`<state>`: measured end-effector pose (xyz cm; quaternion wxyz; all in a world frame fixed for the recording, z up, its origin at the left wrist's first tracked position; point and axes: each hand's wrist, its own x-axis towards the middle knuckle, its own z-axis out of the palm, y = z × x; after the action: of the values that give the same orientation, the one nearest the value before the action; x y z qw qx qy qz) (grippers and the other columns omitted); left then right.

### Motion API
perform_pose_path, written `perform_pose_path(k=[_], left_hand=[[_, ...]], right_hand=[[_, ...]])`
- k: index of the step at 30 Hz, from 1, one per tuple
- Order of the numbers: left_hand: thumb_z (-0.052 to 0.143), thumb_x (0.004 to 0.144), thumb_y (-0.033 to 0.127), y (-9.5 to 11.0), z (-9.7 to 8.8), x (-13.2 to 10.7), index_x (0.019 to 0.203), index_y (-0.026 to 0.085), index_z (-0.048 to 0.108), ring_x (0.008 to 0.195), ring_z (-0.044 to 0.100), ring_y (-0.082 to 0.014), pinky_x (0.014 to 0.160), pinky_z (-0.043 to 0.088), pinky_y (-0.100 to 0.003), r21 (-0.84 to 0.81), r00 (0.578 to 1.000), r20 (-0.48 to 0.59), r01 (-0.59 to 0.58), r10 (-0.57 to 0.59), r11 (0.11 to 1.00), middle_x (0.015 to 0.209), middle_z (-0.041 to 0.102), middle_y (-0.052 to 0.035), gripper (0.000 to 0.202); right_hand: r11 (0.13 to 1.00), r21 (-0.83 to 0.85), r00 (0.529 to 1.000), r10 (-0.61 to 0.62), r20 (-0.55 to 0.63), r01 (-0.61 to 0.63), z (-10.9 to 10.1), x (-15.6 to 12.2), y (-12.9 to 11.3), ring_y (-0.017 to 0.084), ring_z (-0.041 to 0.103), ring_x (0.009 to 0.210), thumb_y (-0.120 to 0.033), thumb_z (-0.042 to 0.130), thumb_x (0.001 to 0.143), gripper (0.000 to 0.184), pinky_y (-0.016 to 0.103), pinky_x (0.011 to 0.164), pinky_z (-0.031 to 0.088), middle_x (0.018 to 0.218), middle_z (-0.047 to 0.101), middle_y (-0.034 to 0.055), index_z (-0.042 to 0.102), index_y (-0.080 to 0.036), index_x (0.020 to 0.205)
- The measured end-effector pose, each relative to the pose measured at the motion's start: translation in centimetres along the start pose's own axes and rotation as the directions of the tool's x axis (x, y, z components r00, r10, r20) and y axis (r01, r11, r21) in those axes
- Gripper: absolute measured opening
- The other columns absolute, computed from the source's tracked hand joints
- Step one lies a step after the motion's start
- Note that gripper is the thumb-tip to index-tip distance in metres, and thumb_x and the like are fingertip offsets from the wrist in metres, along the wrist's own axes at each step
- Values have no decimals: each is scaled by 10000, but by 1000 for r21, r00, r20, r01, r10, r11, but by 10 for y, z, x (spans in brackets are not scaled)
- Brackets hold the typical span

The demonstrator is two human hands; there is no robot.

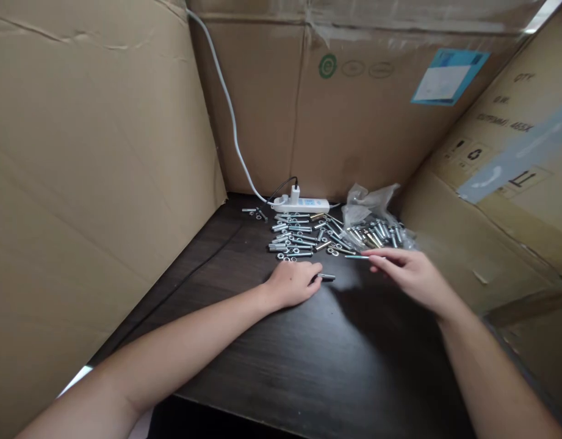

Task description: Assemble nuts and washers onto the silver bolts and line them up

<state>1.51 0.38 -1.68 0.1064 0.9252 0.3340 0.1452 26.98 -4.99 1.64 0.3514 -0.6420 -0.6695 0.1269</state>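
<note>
My left hand [295,284] rests low over the dark table, its fingers closed on a short metal sleeve [327,277] that sticks out to the right. Between thumb and fingertips, my right hand [411,271] pinches a thin silvery bolt [356,257], held level and pointing left; its head end is hidden by the fingers. Just beyond both hands lie rows of bolts [303,238], sleeves, nuts and washers [333,251]. More bolts [381,231] are piled at the right beside a clear plastic bag [365,204].
A white power strip [303,205] with a plugged-in charger [295,194] stands behind the hardware. A black cable [193,271] crosses the table [281,353] on the left. Cardboard walls [262,91] enclose the back and both sides. A few loose parts [257,213] lie far left.
</note>
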Motion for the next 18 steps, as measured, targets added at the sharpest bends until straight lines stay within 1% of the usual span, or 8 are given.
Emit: perform_pose_path(k=[1,2,4,5,7,9,13,18], left_hand=[[400,891,343,1,1,0,913,203,569,730,606,-187,618,404,-259,34,1000,7,2,-2,999,826,654,-39,220],[402,889,348,2,2,1,932,202,562,721,608,-192,613,408,-263,62,1000,10,2,-3,998,826,655,-43,221],[408,886,350,3,3,4,994,202,544,726,615,-201,610,416,-270,101,1000,12,-6,5,995,846,659,-52,229],[409,887,346,4,4,7,1020,202,536,734,617,-203,615,421,-271,113,1000,13,-12,11,994,858,660,-55,233],[402,893,330,3,5,14,1038,201,531,751,619,-202,631,429,-273,132,1000,16,-25,23,991,874,659,-60,233],[395,897,319,2,5,23,1011,194,542,759,620,-204,645,433,-279,154,1000,15,-28,26,988,874,657,-65,224],[408,888,293,-4,6,38,980,175,557,762,625,-224,650,437,-302,194,999,-30,-8,14,981,889,653,-88,211],[417,888,303,-8,8,51,1028,172,560,772,626,-239,660,433,-314,201,998,-57,14,-3,979,890,646,-101,240]], right_hand=[[1000,14,999,11,46,-11,6,2,0,170,630,625,-426,557,822,319,263,533,487,755,703,43,710,-186,967],[998,47,994,35,106,-40,13,4,1,182,638,631,-429,540,826,338,275,545,488,745,709,50,710,-177,975],[994,79,987,61,146,-73,26,7,4,196,648,654,-424,520,832,354,297,595,491,733,713,52,705,-169,993],[994,82,987,66,145,-78,32,8,6,200,650,665,-418,515,835,355,305,618,490,730,714,50,701,-168,1003],[995,72,992,56,113,-65,40,8,12,204,653,685,-404,511,839,349,313,646,487,734,716,48,696,-170,1019],[997,63,997,33,72,-38,45,7,18,208,657,707,-391,506,843,343,318,661,488,760,720,53,692,-171,1031],[999,44,999,-13,32,12,49,7,26,214,664,760,-358,485,855,324,330,711,496,817,723,63,681,-179,1041],[992,-89,996,-89,-20,87,56,11,29,225,639,868,-311,488,848,258,350,777,480,959,702,69,677,-200,984]])
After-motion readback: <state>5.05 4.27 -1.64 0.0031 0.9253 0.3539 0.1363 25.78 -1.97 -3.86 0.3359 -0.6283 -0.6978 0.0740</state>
